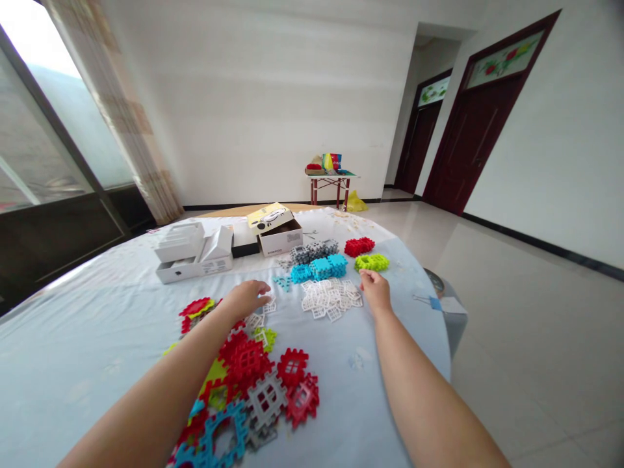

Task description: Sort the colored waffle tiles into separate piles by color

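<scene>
My left hand [251,296] is over the table with its fingers apart, above a few loose white window-shaped pieces [269,304]. Fingers curled together, my right hand [375,290] is beside the right edge of a pile of flat white window pieces [330,299], just below a stack of lime-green blocks [371,262]. Whatever it may be pinching is too small to make out. Under and beside my left forearm lies a mixed heap of interlocking plastic blocks, with red blocks [246,359], a grey block [267,398] and a blue frame block [225,434].
Blue blocks [319,266], grey blocks [314,251] and red blocks [359,246] stand in groups farther back. A white box [195,265] and a yellow-lidded box [280,239] sit at the far left. The tablecloth [358,396] ends at a curved edge on the right.
</scene>
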Demonstrator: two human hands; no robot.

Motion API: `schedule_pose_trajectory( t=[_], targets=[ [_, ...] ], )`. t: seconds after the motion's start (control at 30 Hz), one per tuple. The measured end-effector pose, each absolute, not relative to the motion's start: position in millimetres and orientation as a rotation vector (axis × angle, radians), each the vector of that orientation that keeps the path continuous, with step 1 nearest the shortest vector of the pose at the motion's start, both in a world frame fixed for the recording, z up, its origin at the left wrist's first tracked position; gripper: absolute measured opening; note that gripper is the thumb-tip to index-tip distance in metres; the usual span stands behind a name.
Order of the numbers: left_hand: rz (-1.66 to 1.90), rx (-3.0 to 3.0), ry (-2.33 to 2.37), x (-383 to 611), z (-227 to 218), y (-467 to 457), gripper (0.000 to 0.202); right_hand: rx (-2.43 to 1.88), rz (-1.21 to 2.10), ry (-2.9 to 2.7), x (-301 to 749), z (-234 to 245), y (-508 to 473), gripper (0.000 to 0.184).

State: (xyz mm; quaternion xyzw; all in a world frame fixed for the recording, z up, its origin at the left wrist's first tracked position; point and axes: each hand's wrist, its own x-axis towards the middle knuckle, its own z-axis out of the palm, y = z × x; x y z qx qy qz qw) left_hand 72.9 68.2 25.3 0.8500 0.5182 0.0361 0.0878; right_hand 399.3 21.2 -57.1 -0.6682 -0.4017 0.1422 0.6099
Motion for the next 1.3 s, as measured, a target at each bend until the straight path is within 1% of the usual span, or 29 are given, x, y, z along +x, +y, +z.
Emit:
schedule_pose_trajectory(
  t=[0.17,0.3,0.37,0.6,0.77,0.9,1.07,1.17,1.3],
  targets=[
    [0.028,2.574,1.599,71.6,17.8,66.7,0.032,-1.58,0.328,-0.957,398.4,-55.6,20.2,0.042],
    [0.069,2.602,1.608,74.2,15.6,66.7,0.024,-1.593,0.335,-0.969,397.2,-53.7,18.6,0.042],
    [0.122,2.591,1.612,73.6,17.6,65.7,0.023,-1.599,0.338,-0.969,396.6,-53.3,18.1,0.042],
    [0.461,2.425,1.695,58.8,31.1,67.3,0.04,-1.622,0.331,-0.989,395.9,-53.0,18.2,0.043],
    [0.544,2.232,1.587,57.5,30.5,78.2,0.045,-1.63,0.331,-0.998,396.0,-53.1,18.3,0.041],
    [0.564,2.178,1.384,85.1,30.3,79.0,0.045,-1.625,0.337,-1.001,396.0,-53.2,18.1,0.04],
    [0.546,2.233,1.158,124.7,40.1,68.6,0.049,-1.624,0.348,-1.005,396.6,-51.8,17.0,0.041],
    [0.493,2.308,1.171,123.4,43.2,65.9,0.047,-1.628,0.348,-1.004,396.8,-51.0,16.3,0.041],
    [0.348,2.421,1.322,96.4,39.9,67.9,0.04,-1.627,0.345,-1.007,395.9,-50.9,16.5,0.041]
  ],
)
